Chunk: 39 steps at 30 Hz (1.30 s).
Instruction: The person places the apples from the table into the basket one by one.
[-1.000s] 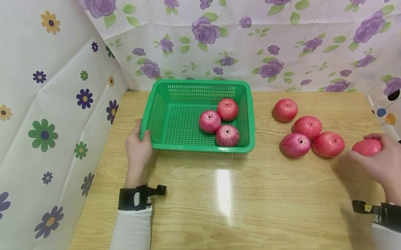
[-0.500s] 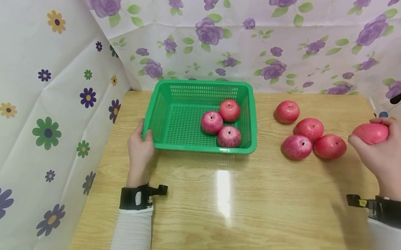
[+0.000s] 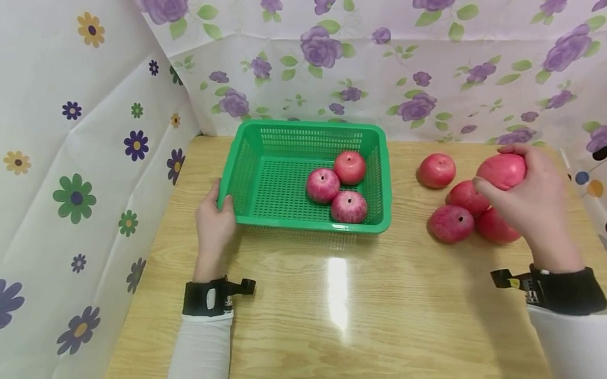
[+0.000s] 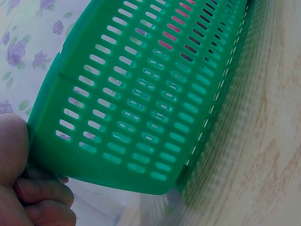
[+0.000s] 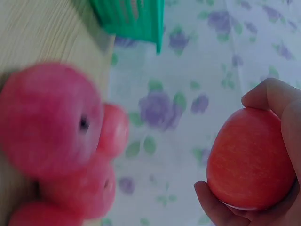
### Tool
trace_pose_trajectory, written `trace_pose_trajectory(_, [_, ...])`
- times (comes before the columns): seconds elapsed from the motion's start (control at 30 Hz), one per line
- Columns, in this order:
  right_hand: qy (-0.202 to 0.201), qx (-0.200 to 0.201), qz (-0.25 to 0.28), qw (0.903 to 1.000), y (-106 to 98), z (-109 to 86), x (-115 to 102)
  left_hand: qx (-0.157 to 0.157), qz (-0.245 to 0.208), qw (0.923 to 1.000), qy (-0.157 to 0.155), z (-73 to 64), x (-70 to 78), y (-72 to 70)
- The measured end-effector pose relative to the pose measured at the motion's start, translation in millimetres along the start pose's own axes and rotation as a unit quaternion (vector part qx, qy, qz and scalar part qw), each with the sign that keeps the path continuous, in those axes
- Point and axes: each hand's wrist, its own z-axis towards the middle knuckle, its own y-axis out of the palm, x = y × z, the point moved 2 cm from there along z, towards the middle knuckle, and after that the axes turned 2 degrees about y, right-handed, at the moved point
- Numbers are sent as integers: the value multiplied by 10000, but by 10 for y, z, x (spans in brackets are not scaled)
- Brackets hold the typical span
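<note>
Holding a round, shiny thing from the sides seems the right call here: the right hand has thumb and fingers clamped round the held apple, which is over on the right, up off the table. I'd grip around the widest part, firm but not crushing, since that skin looks slick and could slip. Lift it well clear too, because from the head view it sits over a huddle of three: the back apple, the speckled apple and the right apple, partly hidden by the hand. Knock one and it'd probably roll. The lone apple lies just to the far left of them. The left hand has its fingers curled on the left end of the basket, thumb by the near corner; I'd hold that steady so it doesn't skid. As for containers, the green basket is the only one I can see, mesh sides, sitting left of the loose fruit. It's got three apples bunched toward its right end: the plain red apple at the far side, the striped apple left of the others and the pale-topped apple by the near wall.
</note>
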Motion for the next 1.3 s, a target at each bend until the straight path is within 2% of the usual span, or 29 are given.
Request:
trace_pose_trajectory(0.33, [-334,-669,148,9971,290,70,-501,-30,-50,10000,7,9,-15,9])
trace_pose_trajectory(0.6, [-1243,-944,-15,9877,580,123,-886,18,75,9999,-79,4,11,-12])
trace_pose_trajectory(0.77, [-1558,-1152,-135,9809,731,201,-1100,-12,144,9999,-86,8,5,-1])
trace_pose_trajectory(1.03, [-1681,-1686,-224,9710,919,380,-1416,-15,219,9997,-91,21,-14,1])
trace_pose_trajectory(1.3, [-1907,-2077,-642,9573,1116,534,-1687,-31,156,9999,-61,19,-8,11])
